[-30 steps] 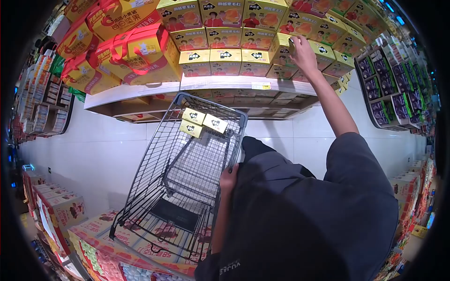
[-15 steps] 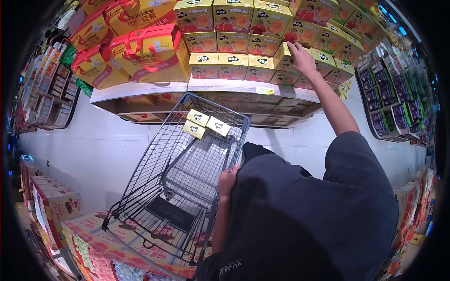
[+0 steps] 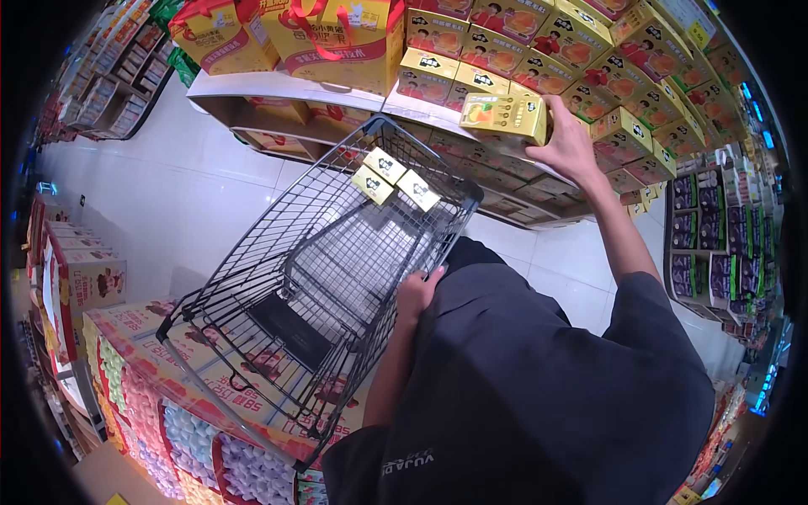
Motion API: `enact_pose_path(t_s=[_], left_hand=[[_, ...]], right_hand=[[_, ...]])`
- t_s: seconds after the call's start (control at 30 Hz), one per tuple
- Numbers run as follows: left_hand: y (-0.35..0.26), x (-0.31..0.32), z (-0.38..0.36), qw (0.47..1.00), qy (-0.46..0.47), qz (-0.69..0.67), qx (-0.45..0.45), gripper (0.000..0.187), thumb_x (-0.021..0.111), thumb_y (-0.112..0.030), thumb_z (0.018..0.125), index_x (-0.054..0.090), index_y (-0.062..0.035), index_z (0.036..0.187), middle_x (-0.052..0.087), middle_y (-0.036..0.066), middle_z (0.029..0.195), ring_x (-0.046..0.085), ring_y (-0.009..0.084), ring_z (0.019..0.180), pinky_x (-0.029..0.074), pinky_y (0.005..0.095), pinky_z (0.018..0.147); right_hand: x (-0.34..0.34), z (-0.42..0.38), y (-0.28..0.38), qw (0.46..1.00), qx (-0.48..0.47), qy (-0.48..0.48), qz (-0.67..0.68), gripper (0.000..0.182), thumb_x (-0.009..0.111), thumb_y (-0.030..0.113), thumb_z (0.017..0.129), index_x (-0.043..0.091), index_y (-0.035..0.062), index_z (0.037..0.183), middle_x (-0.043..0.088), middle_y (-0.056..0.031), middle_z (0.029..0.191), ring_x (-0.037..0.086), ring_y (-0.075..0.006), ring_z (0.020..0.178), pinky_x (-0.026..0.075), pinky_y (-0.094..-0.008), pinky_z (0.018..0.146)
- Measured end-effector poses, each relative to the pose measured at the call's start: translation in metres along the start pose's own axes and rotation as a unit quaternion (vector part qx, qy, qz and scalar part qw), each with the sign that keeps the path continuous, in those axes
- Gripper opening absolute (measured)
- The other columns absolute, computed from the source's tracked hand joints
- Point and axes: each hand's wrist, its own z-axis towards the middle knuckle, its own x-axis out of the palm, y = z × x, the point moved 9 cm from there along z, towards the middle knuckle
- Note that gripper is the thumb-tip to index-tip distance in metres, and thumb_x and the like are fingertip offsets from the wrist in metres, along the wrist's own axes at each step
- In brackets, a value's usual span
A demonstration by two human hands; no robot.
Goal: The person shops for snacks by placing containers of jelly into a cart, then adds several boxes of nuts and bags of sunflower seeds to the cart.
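Note:
My right hand (image 3: 566, 145) is closed around one end of a yellow box (image 3: 503, 117) with an orange picture on its side. It is held in the air in front of the shelf edge. My left hand (image 3: 417, 295) grips the side rim of a dark wire shopping cart (image 3: 337, 278), fingers wrapped over the bar. Inside the cart, at its far end, three small yellow boxes (image 3: 385, 166) with black labels lie close together. Stacked yellow boxes (image 3: 581, 35) of a similar look fill the shelf beyond my right hand.
Red and yellow gift boxes (image 3: 341, 50) with red ribbons stand on the white shelf (image 3: 286, 91) to the left. Cartons (image 3: 135, 328) and bins of pastel-wrapped sweets (image 3: 189, 433) lie behind the cart. A rack of purple packs (image 3: 724, 236) is at the right; pale floor tiles (image 3: 198, 189) show at left.
My right hand has drawn a yellow box out from the stack and brought it forward of the shelf. My left hand stays on the cart rim. The view has turned.

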Motion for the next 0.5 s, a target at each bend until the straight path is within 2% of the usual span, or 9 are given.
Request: enact_pose_path(t_s=[0.03, 0.13, 0.2, 0.23, 0.27, 0.3, 0.33, 0.47, 0.5], left_hand=[[0.002, 0.002, 0.001, 1.000, 0.013, 0.002, -0.018, 0.064, 0.059, -0.057, 0.085, 0.067, 0.0057, 0.098, 0.065, 0.031, 0.095, 0.063, 0.0438, 0.097, 0.049, 0.0470, 0.085], [0.006, 0.007, 0.001, 0.998, 0.027, 0.014, -0.049, 0.067, 0.058, -0.058, 0.085, 0.067, 0.0051, 0.104, 0.065, 0.030, 0.100, 0.063, 0.0424, 0.101, 0.049, 0.0458, 0.087], [0.006, 0.006, 0.001, 0.997, 0.027, 0.024, -0.063, 0.069, 0.058, -0.060, 0.084, 0.066, 0.0046, 0.108, 0.065, 0.029, 0.102, 0.062, 0.0418, 0.102, 0.049, 0.0454, 0.089], [0.007, 0.006, -0.001, 0.997, 0.021, 0.029, -0.072, 0.065, 0.058, -0.058, 0.084, 0.067, 0.0028, 0.105, 0.066, 0.029, 0.099, 0.063, 0.0428, 0.100, 0.049, 0.0453, 0.087], [0.007, 0.004, -0.001, 0.996, 0.015, 0.034, -0.080, 0.061, 0.059, -0.057, 0.084, 0.068, 0.0010, 0.102, 0.066, 0.028, 0.096, 0.063, 0.0438, 0.097, 0.049, 0.0453, 0.085], [0.009, 0.008, 0.001, 0.994, 0.049, 0.028, -0.094, 0.064, 0.059, -0.059, 0.083, 0.068, -0.0002, 0.107, 0.066, 0.028, 0.100, 0.063, 0.0427, 0.098, 0.049, 0.0462, 0.088], [0.009, 0.007, -0.002, 0.993, 0.045, 0.027, -0.103, 0.064, 0.059, -0.059, 0.083, 0.068, -0.0002, 0.107, 0.066, 0.028, 0.100, 0.063, 0.0427, 0.098, 0.049, 0.0462, 0.088], [-0.007, -0.005, -0.007, 0.991, 0.046, 0.058, -0.114, 0.066, 0.056, -0.062, 0.084, 0.066, -0.0022, 0.112, 0.065, 0.029, 0.102, 0.062, 0.0433, 0.101, 0.048, 0.0492, 0.091], [-0.008, -0.006, -0.008, 0.991, 0.034, 0.059, -0.113, 0.065, 0.057, -0.061, 0.084, 0.067, -0.0017, 0.110, 0.065, 0.029, 0.100, 0.063, 0.0435, 0.099, 0.049, 0.0488, 0.089]], right_hand=[[0.020, -0.003, 0.017, 0.999, 0.016, 0.042, 0.024, 0.075, 0.077, 0.028, 0.058, 0.044, 0.0066, 0.122, 0.063, -0.0209, 0.107, 0.063, -0.0402, 0.094, 0.051, -0.0464, 0.079], [0.108, -0.011, 0.060, 0.982, -0.017, 0.147, 0.120, 0.075, 0.077, 0.032, 0.060, 0.042, 0.0058, 0.121, 0.064, -0.0241, 0.099, 0.063, -0.0402, 0.093, 0.051, -0.0464, 0.079], [0.164, -0.022, 0.091, 0.965, -0.047, 0.229, 0.118, 0.073, 0.077, 0.035, 0.061, 0.041, 0.0065, 0.118, 0.063, -0.0235, 0.103, 0.063, -0.0409, 0.092, 0.051, -0.0476, 0.078], [0.191, -0.029, 0.104, 0.952, -0.044, 0.285, 0.099, 0.073, 0.076, 0.035, 0.062, 0.040, 0.0054, 0.118, 0.063, -0.0228, 0.105, 0.063, -0.0415, 0.091, 0.052, -0.0485, 0.077], [0.225, -0.034, 0.110, 0.947, -0.074, 0.303, 0.082, 0.074, 0.076, 0.035, 0.063, 0.039, 0.0031, 0.118, 0.063, -0.0241, 0.104, 0.063, -0.0421, 0.091, 0.051, -0.0483, 0.078], [0.256, -0.039, 0.113, 0.933, -0.061, 0.350, 0.048, 0.074, 0.077, 0.036, 0.064, 0.038, 0.0022, 0.117, 0.063, -0.0246, 0.104, 0.064, -0.0414, 0.091, 0.052, -0.0474, 0.080], [0.283, -0.047, 0.113, 0.917, -0.048, 0.396, 0.013, 0.075, 0.078, 0.037, 0.065, 0.038, 0.0013, 0.117, 0.062, -0.0252, 0.104, 0.064, -0.0407, 0.091, 0.052, -0.0465, 0.081], [0.381, -0.057, 0.100, 0.906, -0.053, 0.418, -0.035, 0.077, 0.077, 0.042, 0.065, 0.038, 0.0025, 0.118, 0.064, -0.0240, 0.101, 0.065, -0.0383, 0.091, 0.053, -0.0445, 0.080], [0.394, -0.055, 0.093, 0.907, -0.025, 0.415, -0.057, 0.078, 0.078, 0.043, 0.065, 0.038, 0.0031, 0.119, 0.064, -0.0228, 0.102, 0.065, -0.0367, 0.094, 0.053, -0.0426, 0.083]])
